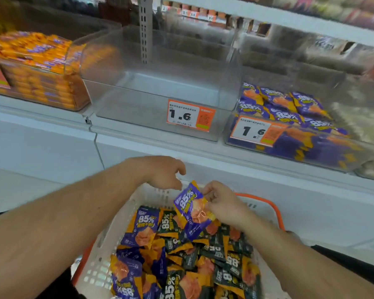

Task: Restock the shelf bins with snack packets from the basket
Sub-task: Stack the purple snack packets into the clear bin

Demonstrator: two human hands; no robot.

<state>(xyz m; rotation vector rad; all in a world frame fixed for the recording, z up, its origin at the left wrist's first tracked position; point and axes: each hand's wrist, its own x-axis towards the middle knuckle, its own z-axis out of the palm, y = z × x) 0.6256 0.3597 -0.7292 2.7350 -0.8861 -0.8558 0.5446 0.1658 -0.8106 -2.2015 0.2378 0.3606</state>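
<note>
A white basket [153,194] with orange handles sits low in front of me, holding several purple and dark green snack packets. My right hand [222,205] pinches one purple packet [191,209] by its right edge, lifted above the pile. My left hand [163,172] hovers over the basket's far rim with loosely curled fingers and holds nothing. Above, a clear middle bin [160,100] with a 1.6 price tag has nothing inside. The bin to its right [289,139] holds several purple packets of the same kind.
An orange-packet bin [37,67] stands at the upper left. White shelf fronts [225,160] run across below the bins. More blurred goods sit on a higher shelf [311,20] and at the far right.
</note>
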